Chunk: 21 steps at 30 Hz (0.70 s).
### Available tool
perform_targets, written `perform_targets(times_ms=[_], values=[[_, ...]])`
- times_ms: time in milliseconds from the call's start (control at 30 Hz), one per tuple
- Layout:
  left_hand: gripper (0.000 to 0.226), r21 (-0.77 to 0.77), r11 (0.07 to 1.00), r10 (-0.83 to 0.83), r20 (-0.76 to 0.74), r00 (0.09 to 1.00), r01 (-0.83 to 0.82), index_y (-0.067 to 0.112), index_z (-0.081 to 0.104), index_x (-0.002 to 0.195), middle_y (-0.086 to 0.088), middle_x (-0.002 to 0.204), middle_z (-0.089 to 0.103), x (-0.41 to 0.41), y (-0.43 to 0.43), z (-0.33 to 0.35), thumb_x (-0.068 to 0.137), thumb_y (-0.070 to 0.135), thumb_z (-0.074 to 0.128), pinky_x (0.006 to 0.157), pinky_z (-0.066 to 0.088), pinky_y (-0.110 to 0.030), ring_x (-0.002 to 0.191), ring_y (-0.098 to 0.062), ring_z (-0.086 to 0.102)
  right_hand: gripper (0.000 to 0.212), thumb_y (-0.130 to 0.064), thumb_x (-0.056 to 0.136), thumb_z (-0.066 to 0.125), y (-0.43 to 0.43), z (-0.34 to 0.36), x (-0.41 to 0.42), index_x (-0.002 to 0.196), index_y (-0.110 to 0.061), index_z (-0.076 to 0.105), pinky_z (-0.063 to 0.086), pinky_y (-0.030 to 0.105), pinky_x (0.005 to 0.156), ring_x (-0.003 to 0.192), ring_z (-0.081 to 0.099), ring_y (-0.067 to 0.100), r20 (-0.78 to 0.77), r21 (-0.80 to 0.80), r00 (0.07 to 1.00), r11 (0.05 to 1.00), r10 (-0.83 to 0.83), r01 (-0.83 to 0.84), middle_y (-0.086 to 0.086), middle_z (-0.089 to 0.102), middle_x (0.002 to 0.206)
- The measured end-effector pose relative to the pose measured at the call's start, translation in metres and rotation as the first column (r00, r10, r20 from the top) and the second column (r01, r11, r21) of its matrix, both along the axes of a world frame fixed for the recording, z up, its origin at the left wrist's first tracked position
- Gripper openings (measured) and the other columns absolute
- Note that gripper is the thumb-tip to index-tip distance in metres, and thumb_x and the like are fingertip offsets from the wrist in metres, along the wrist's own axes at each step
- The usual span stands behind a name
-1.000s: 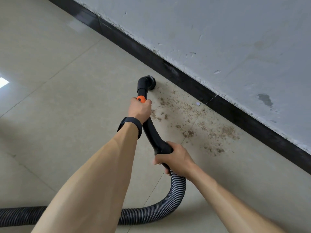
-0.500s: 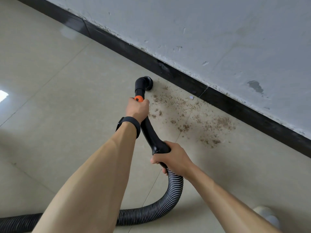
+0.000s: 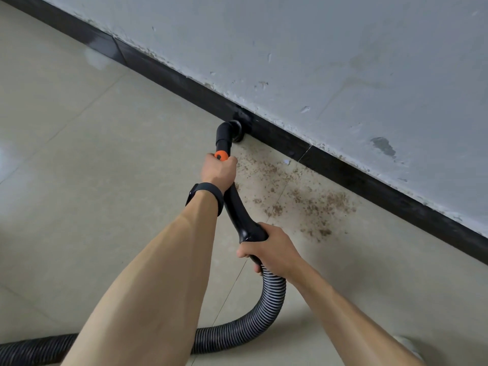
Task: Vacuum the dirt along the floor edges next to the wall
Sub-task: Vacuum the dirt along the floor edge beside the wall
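My left hand (image 3: pixel 218 170) grips the black vacuum wand (image 3: pixel 239 210) just below its orange collar (image 3: pixel 221 155). My right hand (image 3: pixel 269 249) grips the wand's lower end where the ribbed hose (image 3: pixel 273 294) joins. The round brush nozzle (image 3: pixel 233 130) sits on the floor against the black baseboard (image 3: pixel 343 175). Brown dirt (image 3: pixel 311 204) is scattered over the beige tile to the right of the nozzle, between the wand and the baseboard.
The grey wall (image 3: pixel 343 62) with chipped paint runs diagonally from upper left to lower right. The hose loops behind my arms and trails off at the lower left (image 3: pixel 31 350). A pale object (image 3: pixel 408 344) shows at the bottom right. Beige tile floor (image 3: pixel 92 167) spreads to the left.
The nozzle has moved forward from the open tile to the baseboard. Both hands kept their grip on the wand.
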<state>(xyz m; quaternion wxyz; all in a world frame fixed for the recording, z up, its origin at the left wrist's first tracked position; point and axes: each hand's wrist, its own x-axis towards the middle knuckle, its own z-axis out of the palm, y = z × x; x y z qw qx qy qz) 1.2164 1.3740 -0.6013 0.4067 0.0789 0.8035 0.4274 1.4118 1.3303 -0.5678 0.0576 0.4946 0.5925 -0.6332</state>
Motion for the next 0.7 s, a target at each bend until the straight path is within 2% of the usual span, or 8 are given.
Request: perform_targets(times_ms=[133, 267, 400, 533, 700], values=[[0.026, 0.002, 1.0, 0.017, -0.008, 1.0, -0.017, 0.013, 0.047, 0.107, -0.004, 0.085, 0.053, 0.004, -0.001, -0.004, 0.087, 0.026, 0.058, 0.074, 0.054, -0.041, 0.073, -0.025, 0.056, 0.026, -0.022, 0.068, 0.081, 0.002, -0.009, 0.005, 0.079, -0.015, 0.06, 0.052, 0.031, 0.055, 0.05, 0.058, 0.02, 0.018, 0.027, 1.0, 1.0, 0.015, -0.015, 0.001, 0.059, 0.056], [0.025, 0.013, 1.0, 0.011, -0.017, 1.0, -0.01, 0.012, 0.047, 0.107, -0.003, 0.084, 0.05, 0.006, -0.001, -0.005, 0.089, 0.025, 0.057, 0.065, 0.049, -0.034, 0.069, -0.022, 0.053, 0.025, -0.023, 0.067, 0.082, 0.003, -0.013, 0.007, 0.081, -0.017, 0.061, 0.051, 0.03, 0.054, 0.048, 0.058, 0.018, 0.022, 0.05, 1.0, 0.999, 0.012, -0.013, 0.0, 0.059, 0.055], [0.022, 0.004, 1.0, 0.007, -0.018, 1.0, -0.007, 0.014, 0.046, 0.103, -0.004, 0.086, 0.051, 0.01, -0.001, -0.006, 0.088, 0.026, 0.057, 0.074, 0.054, -0.04, 0.072, -0.024, 0.055, 0.025, -0.022, 0.067, 0.082, 0.003, -0.014, 0.012, 0.082, -0.017, 0.062, 0.051, 0.03, 0.054, 0.048, 0.058, 0.018, 0.023, 0.047, 1.0, 0.999, 0.004, -0.005, -0.001, 0.059, 0.054], [0.025, -0.008, 1.0, -0.028, -0.039, 0.999, 0.028, 0.012, 0.047, 0.106, -0.003, 0.086, 0.05, 0.015, 0.0, -0.004, 0.089, 0.027, 0.056, 0.062, 0.045, -0.032, 0.068, -0.02, 0.051, 0.025, -0.021, 0.068, 0.082, 0.004, -0.011, 0.018, 0.083, -0.014, 0.063, 0.051, 0.029, 0.054, 0.049, 0.058, 0.02, 0.023, 0.035, 1.0, 0.999, 0.013, -0.014, 0.001, 0.058, 0.056], [0.029, -0.063, 0.993, -0.101, -0.075, 0.992, 0.096, 0.009, 0.045, 0.113, -0.003, 0.089, 0.05, 0.008, -0.008, 0.007, 0.093, 0.027, 0.054, 0.063, 0.042, -0.031, 0.072, -0.019, 0.051, 0.021, -0.019, 0.068, 0.081, 0.001, -0.007, 0.012, 0.076, -0.015, 0.062, 0.049, 0.033, 0.056, 0.05, 0.055, 0.024, -0.026, -0.056, 0.999, 0.998, 0.021, -0.022, 0.004, 0.057, 0.057]])
